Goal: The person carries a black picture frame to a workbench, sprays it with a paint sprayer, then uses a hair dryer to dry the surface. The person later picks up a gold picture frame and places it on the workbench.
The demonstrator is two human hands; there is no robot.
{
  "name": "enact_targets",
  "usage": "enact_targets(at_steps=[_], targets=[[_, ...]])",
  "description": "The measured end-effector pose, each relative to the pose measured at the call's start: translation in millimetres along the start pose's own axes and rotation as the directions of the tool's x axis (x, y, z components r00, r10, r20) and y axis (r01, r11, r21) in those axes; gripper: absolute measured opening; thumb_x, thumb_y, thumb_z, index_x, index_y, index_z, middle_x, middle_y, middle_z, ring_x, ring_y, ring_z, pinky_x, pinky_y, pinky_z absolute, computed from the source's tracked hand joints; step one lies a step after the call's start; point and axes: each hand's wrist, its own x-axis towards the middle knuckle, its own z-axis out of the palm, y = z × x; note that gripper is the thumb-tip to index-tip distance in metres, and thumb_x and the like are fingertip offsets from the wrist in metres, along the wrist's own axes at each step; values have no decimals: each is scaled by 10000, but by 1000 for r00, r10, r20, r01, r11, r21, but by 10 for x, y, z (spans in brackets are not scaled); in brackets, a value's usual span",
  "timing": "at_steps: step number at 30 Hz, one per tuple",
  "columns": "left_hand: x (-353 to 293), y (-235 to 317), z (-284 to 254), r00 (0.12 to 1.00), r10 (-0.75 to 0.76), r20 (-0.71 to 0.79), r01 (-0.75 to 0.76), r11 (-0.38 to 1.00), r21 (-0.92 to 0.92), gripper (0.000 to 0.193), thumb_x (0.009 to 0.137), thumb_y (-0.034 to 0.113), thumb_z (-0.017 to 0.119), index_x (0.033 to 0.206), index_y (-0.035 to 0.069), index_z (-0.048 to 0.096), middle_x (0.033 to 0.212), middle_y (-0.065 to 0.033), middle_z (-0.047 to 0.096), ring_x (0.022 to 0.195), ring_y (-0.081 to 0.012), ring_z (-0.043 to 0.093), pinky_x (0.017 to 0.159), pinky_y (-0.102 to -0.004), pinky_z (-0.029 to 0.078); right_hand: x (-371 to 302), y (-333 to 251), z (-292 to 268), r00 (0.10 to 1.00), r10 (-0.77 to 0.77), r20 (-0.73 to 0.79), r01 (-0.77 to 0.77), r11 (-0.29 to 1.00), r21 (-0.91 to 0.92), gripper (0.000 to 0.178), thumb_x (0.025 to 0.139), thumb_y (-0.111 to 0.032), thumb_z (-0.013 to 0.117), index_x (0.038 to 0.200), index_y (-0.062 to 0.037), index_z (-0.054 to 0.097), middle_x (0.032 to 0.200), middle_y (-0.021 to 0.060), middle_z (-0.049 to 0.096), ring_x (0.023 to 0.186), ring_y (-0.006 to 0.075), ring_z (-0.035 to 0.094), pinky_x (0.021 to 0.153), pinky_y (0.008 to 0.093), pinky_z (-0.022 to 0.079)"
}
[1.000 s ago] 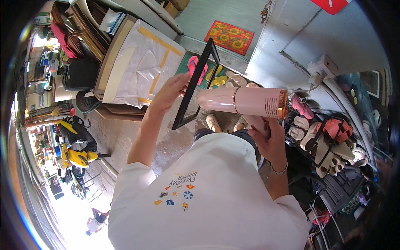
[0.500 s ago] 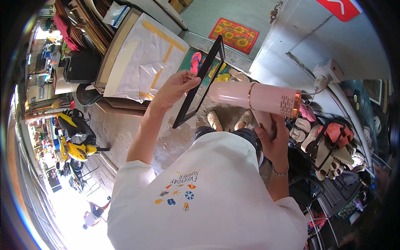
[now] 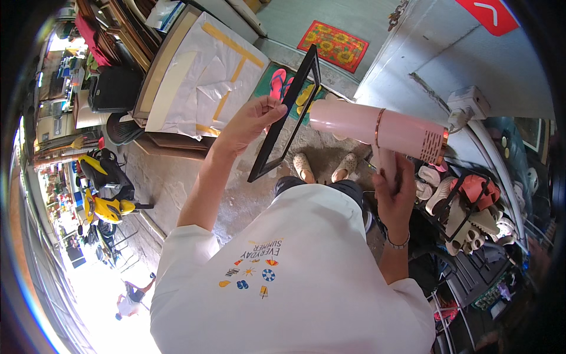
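Note:
My left hand point(image 3: 257, 121) pinches one long side of a thin black rectangular frame point(image 3: 285, 122), which is held tilted in the air with an open middle. In my right hand point(image 3: 396, 197) is the handle of a pink hair dryer point(image 3: 354, 121) with a copper-coloured ring around its barrel. Its barrel lies nearly level, and the nozzle end points left toward the black frame without touching it. The perforated rear end faces right, near a white socket box point(image 3: 469, 103) on the wall. Part of the handle is hidden behind my fingers.
A paper-wrapped panel point(image 3: 206, 76) leans at the left. Slippers point(image 3: 278, 84) lie on a green mat by the doorstep, with a red floral mat point(image 3: 334, 46) beyond. Piled shoes point(image 3: 471, 206) sit on a rack at right. A yellow motorbike point(image 3: 106, 206) stands far left.
The hair dryer has moved right, away from the black frame, and turned slightly. My left hand and the frame have shifted only a little.

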Motion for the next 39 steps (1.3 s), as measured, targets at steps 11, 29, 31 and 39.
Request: enact_targets(at_steps=[11,29,31,39], targets=[[-64,83,-73,1000,-11,-1,11,999,37,312,989,364,611,1031,55,627,803,50,564,731,-54,488,669,-231,400,117,-34,74,960,-228,161,244,966,-84,488,859,-191,753,1240,13,526,925,159,666,764,248,673,678,331,524],[-385,124,-236,994,-83,-74,86,996,38,278,1005,345,584,1000,69,622,768,82,493,719,-32,450,668,-210,372,885,349,566,987,105,-120,-49,917,397,381,976,-257,636,1237,-4,519,816,20,590,510,28,453,431,196,382],[-426,91,-246,989,-93,-111,94,996,0,264,1008,338,581,997,77,623,767,89,491,710,-22,437,660,-201,361,915,481,627,986,142,-83,-94,900,425,377,979,-272,634,1224,-8,523,801,16,582,501,28,454,427,195,379],[-564,103,-304,960,-97,-263,86,995,-54,234,1013,334,578,994,106,628,771,112,525,673,6,418,617,-173,316,1052,1167,1161,958,276,78,-279,832,480,432,975,-364,629,1179,-2,513,746,18,569,430,48,447,376,199,367]])
